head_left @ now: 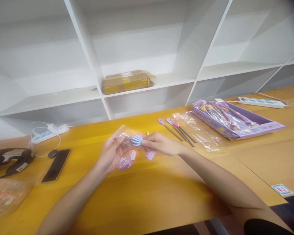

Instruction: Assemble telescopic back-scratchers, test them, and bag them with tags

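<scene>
Several claw-tipped rods lie toward the back edge of the table, left of a purple box. Nearer the front edge, above small printed cards, the right hand pinches a blue claw; the left hand holds a clear wrapper.

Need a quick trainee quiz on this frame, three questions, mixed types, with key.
1. What colour is the claw in the right grip?
2. True or false: the carton sits on a shelf.
3. The purple box stands: A) left of the phone; B) right of the loose scratchers; C) beside the carton.

Key: 1. Light blue. 2. True. 3. B.
</scene>
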A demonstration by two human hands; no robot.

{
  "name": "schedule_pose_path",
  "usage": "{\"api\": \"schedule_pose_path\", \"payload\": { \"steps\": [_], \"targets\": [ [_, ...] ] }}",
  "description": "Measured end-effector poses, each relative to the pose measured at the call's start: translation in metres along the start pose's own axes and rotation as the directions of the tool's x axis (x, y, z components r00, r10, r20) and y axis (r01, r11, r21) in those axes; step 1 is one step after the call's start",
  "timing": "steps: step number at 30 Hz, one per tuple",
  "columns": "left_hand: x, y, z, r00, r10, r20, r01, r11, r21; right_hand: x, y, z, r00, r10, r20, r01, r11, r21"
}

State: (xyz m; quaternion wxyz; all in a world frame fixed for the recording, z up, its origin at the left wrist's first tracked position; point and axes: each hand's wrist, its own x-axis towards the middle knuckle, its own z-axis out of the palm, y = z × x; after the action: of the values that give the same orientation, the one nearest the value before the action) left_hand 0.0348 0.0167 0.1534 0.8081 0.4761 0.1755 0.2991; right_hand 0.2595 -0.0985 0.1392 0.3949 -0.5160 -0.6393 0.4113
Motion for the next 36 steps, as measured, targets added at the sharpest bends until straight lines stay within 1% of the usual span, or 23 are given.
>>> {"api": "schedule_pose_path", "payload": {
  "steps": [3, 7, 10, 13, 17, 20, 22, 24, 26, 28, 30, 31, 33, 36],
  "targets": [
    [-0.001, -0.002, 0.001, 0.999, 0.017, 0.030, -0.018, 0.999, 0.031, 0.000, -0.002, 0.001, 1.000, 0.004, -0.025, -0.004, 1.000, -0.014],
    [-0.004, -0.007, 0.003, 0.995, 0.066, 0.079, -0.074, 0.992, 0.101, 0.000, -0.006, 0.002, 0.999, -0.006, -0.036, 0.004, 0.998, -0.063],
    [-0.004, -0.012, 0.001, 0.994, 0.077, 0.077, -0.088, 0.984, 0.155, 0.002, -0.004, 0.004, 0.998, -0.007, -0.063, 0.004, 0.999, -0.046],
    [-0.003, -0.016, -0.003, 0.994, 0.100, 0.052, -0.109, 0.972, 0.206, 0.005, 0.001, 0.007, 0.990, 0.034, -0.134, -0.028, 0.999, 0.045],
    [-0.001, -0.022, -0.009, 0.992, 0.084, 0.092, -0.108, 0.947, 0.303, 0.009, 0.009, 0.012, 0.984, 0.116, -0.137, -0.097, 0.985, 0.142],
    [0.001, -0.028, -0.012, 0.994, 0.055, 0.095, -0.083, 0.942, 0.325, 0.009, 0.010, 0.018, 0.973, 0.161, -0.164, -0.137, 0.980, 0.144],
    [0.003, -0.028, -0.014, 0.995, 0.066, 0.075, -0.088, 0.936, 0.342, 0.008, 0.007, 0.019, 0.968, 0.180, -0.173, -0.158, 0.979, 0.130],
    [0.006, -0.022, -0.018, 0.992, 0.121, 0.038, -0.126, 0.928, 0.349, 0.006, 0.003, 0.016, 0.972, 0.184, -0.144, -0.172, 0.981, 0.095],
    [0.011, -0.008, -0.023, 0.979, 0.204, -0.021, -0.187, 0.930, 0.317, 0.003, -0.002, 0.009, 0.982, 0.163, -0.091, -0.160, 0.986, 0.037],
    [0.016, 0.010, -0.028, 0.952, 0.293, -0.089, -0.262, 0.930, 0.258, 0.001, -0.006, 0.001, 0.991, 0.117, -0.060, -0.118, 0.993, -0.014],
    [0.020, 0.027, -0.033, 0.922, 0.359, -0.147, -0.325, 0.922, 0.212, -0.001, -0.008, -0.005, 0.996, 0.063, -0.067, -0.065, 0.997, -0.031],
    [0.021, 0.034, -0.034, 0.911, 0.377, -0.167, -0.344, 0.918, 0.197, -0.001, -0.008, -0.006, 0.996, 0.042, -0.081, -0.045, 0.999, -0.030],
    [0.021, 0.040, -0.036, 0.905, 0.380, -0.188, -0.348, 0.919, 0.183, -0.001, -0.009, -0.004, 0.994, 0.027, -0.108, -0.031, 0.999, -0.033],
    [0.021, 0.036, -0.034, 0.922, 0.343, -0.179, -0.312, 0.933, 0.181, 0.001, -0.010, 0.003, 0.989, 0.057, -0.136, -0.064, 0.997, -0.041]
  ]
}}
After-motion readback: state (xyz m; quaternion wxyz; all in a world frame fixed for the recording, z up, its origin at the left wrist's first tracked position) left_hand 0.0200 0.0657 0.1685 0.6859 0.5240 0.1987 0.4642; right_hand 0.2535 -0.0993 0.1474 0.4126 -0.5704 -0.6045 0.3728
